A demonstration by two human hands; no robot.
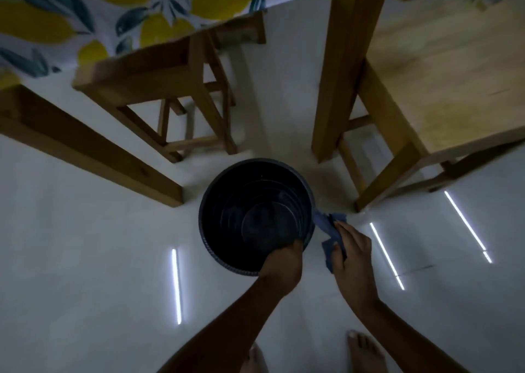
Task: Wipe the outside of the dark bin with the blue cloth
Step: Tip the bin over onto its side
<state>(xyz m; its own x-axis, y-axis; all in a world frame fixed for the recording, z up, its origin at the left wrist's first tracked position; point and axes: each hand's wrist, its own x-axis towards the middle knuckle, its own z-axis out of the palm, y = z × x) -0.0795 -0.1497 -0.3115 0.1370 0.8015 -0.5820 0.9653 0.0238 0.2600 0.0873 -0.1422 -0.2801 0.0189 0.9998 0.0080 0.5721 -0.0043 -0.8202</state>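
A round dark bin (227, 216) stands upright on the pale floor, seen from straight above, and it looks empty inside. My left hand (284, 262) grips its near rim, fingers hooked over the edge. My right hand (353, 254) holds a crumpled blue cloth (326, 230) against the bin's right outer wall. Most of the outer wall is hidden from this angle.
A wooden stool (170, 88) stands behind the bin, a wooden chair (440, 74) to the right. A thick table leg (93, 142) runs on the left under a lemon-print tablecloth (99, 11). My bare feet (366, 352) show at the bottom. Light strips reflect off the floor (85, 244).
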